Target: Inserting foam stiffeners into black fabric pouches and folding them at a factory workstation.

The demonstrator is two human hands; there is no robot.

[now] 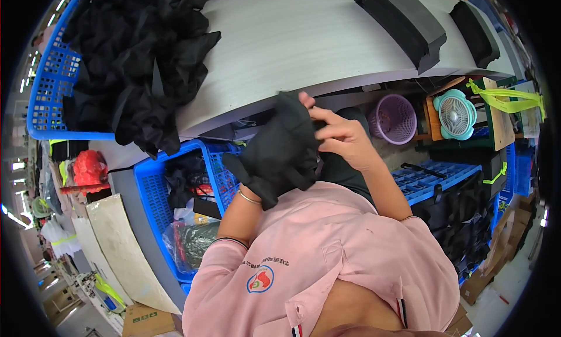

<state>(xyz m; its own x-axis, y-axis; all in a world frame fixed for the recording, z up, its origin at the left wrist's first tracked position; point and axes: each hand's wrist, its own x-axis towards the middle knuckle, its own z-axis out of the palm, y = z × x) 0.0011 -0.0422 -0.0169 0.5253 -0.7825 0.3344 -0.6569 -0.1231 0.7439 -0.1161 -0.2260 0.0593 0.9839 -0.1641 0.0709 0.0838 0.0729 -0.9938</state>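
A piece of black cloth (pixel 274 153), gathered and folded, is held up in front of my body near the table's front edge. My left forearm, with a bracelet at the wrist, runs up under it, and the cloth hides most or all of that hand. At the cloth's right edge my right hand (pixel 347 139) has its fingers bent, pinching the fabric. A fingertip shows at the cloth's upper edge; whose hand it belongs to is unclear. A large heap of black cloth pieces (pixel 134 68) fills and spills over a blue basket (pixel 49 112) at the far left.
On the pale table (pixel 274 39) lie two stacks of dark pieces (pixel 403 24) at the right. Below stand a blue crate (pixel 155 202), a purple bin (pixel 394 120), a small turquoise fan (pixel 456 115) and a blue crate of black items (pixel 450 220). A cardboard sheet (pixel 125 243) leans at left.
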